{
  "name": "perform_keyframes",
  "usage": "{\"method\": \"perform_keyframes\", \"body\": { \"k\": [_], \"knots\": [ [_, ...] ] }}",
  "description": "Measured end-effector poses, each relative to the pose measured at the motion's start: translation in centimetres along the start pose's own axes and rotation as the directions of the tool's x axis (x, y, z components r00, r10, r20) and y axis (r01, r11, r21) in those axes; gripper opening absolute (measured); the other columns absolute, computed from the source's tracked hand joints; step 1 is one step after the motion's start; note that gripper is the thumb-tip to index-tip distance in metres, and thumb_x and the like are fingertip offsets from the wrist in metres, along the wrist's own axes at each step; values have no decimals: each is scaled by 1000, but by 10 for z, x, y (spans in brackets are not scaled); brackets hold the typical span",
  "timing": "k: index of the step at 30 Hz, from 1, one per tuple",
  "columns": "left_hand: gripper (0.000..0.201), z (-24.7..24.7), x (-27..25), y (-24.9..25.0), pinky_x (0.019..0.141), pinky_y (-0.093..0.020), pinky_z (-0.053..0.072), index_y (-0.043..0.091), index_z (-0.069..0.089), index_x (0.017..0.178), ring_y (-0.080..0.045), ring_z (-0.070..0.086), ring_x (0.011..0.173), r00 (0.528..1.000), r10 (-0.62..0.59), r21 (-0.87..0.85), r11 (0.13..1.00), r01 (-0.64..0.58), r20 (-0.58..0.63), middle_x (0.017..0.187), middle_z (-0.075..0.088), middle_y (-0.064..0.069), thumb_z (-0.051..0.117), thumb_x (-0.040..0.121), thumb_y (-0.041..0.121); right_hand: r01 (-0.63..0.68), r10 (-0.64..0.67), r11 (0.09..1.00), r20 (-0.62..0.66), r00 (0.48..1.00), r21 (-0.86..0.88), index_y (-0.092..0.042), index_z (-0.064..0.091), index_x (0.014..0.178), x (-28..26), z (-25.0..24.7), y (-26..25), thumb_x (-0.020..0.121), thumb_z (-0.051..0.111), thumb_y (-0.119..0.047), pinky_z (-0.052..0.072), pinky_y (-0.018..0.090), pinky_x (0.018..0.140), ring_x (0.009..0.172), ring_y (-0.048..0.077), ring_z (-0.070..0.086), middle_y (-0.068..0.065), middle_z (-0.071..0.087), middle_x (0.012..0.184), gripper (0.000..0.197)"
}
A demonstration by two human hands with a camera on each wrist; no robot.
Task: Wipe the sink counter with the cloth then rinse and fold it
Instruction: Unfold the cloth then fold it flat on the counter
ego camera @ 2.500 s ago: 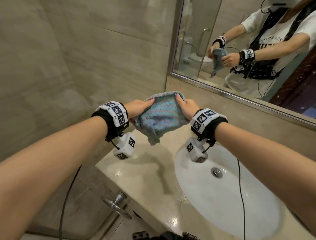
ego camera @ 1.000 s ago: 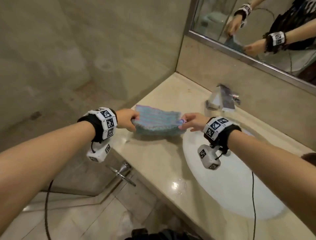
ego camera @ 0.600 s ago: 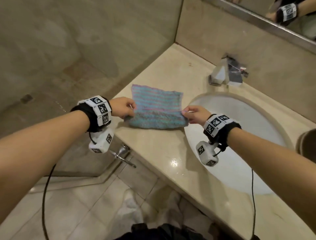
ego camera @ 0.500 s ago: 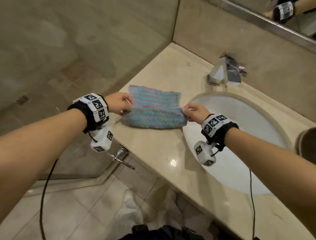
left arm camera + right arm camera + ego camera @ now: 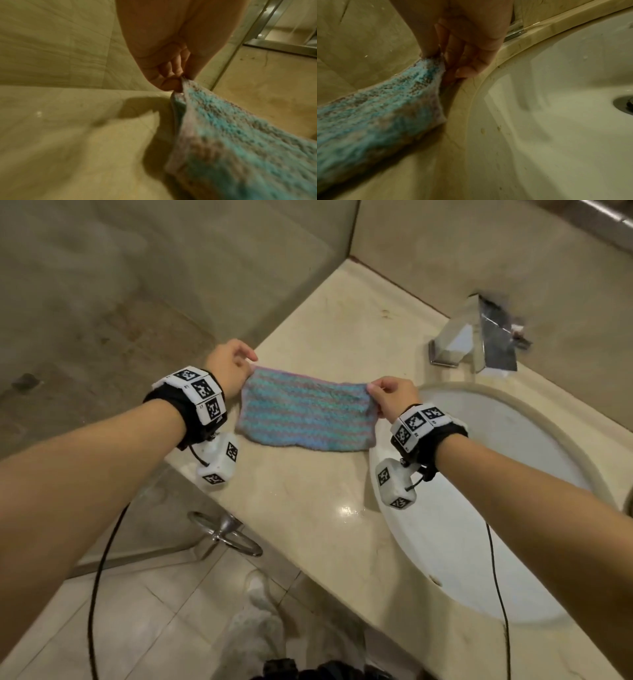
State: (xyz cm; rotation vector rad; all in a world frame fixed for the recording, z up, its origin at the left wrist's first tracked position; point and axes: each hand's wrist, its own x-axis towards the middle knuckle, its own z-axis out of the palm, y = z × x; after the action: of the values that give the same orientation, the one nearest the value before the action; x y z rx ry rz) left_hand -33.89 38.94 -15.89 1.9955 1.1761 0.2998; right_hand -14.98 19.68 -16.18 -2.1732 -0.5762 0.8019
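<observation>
The striped blue-and-purple knitted cloth [image 5: 305,409] is lying on the beige stone counter [image 5: 308,508], just to the left of the white sink basin [image 5: 479,508] and nearer to the person than the chrome faucet [image 5: 479,344]; its near edge is resting on the stone while its far edge is being held up. The left hand [image 5: 227,364] is pinching the far left corner between thumb and fingertips [image 5: 171,83], the other fingers curled in; the right hand [image 5: 390,393] is pinching the far right corner, right at the basin's rim, thumb on one side and fingers [image 5: 467,67] on the other. The cloth is sagging between the two grips and doubling over itself, so it appears soft, limp and light, with no stiffness to keep a shape; the counter near the basin is showing wet glints, and the cloth is probably damp, a little heavier and clingy on the stone. The corners seem the sound places to hold, since a mid-edge grip would let the ends droop; matching edge to edge looks like the step in hand, and the fold is looking partly made.
</observation>
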Motion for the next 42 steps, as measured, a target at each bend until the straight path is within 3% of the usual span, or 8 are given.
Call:
{"method": "perform_keyframes", "body": {
  "k": [6,10,16,21,27,32,37,42],
  "knots": [
    [15,2,3,-5,53,-4,36,9,61,102,-15,48,65,995,-51,1,999,51,-84,66,50,5,58,87,10,12,-15,1000,-110,994,-28,-17,54,85,9,3,-1,89,59,-34,50,31,68,71,20,58,3,60,79,18],
    [28,4,-9,-2,84,-26,45,5,57,112,-18,54,85,996,-47,11,999,48,-81,96,63,-7,61,85,11,-22,0,992,-173,985,-127,-17,46,81,1,-4,3,92,52,-38,44,30,69,77,22,54,4,57,85,25],
    [45,-1,-39,-4,86,-36,45,7,49,114,-32,58,103,983,-174,169,969,182,-62,114,60,-16,70,79,27,-147,159,960,31,987,-240,-15,49,76,-28,-2,9,87,57,-44,49,29,56,66,24,64,9,67,81,32],
    [42,-3,-62,-8,79,-33,43,7,52,110,-32,57,104,967,-252,301,925,230,37,113,61,-16,69,81,33,-188,199,958,28,980,-214,-17,48,67,-46,5,11,81,69,-35,57,45,81,84,31,70,16,73,87,31],
    [33,4,-75,-18,57,-29,49,15,47,90,-21,57,51,946,-314,77,948,308,78,62,59,-4,77,75,17,-229,232,961,6,973,-155,-19,45,66,-45,6,16,79,73,-22,56,43,83,72,23,59,7,63,76,31],
    [34,-2,-73,-18,63,-31,46,19,46,71,-28,61,73,967,-246,300,929,215,70,85,62,-8,79,71,21,-217,219,946,-19,975,-240,-20,43,62,-44,2,18,82,68,-17,43,25,55,56,14,48,0,53,64,33],
    [39,-3,-66,-8,73,-32,41,16,46,89,-23,49,84,987,-143,372,922,107,70,96,50,-4,79,71,28,-260,270,951,40,962,-166,-15,50,67,-43,4,12,84,64,-23,53,33,64,65,21,59,7,61,72,24],
    [20,13,-64,13,80,-33,43,17,51,89,-21,51,82,972,147,329,923,-201,183,87,51,-1,68,80,21,-422,419,907,100,902,6,-6,62,82,-41,1,2,81,69,-29,38,26,49,47,16,45,6,51,57,24]
  ]
}}
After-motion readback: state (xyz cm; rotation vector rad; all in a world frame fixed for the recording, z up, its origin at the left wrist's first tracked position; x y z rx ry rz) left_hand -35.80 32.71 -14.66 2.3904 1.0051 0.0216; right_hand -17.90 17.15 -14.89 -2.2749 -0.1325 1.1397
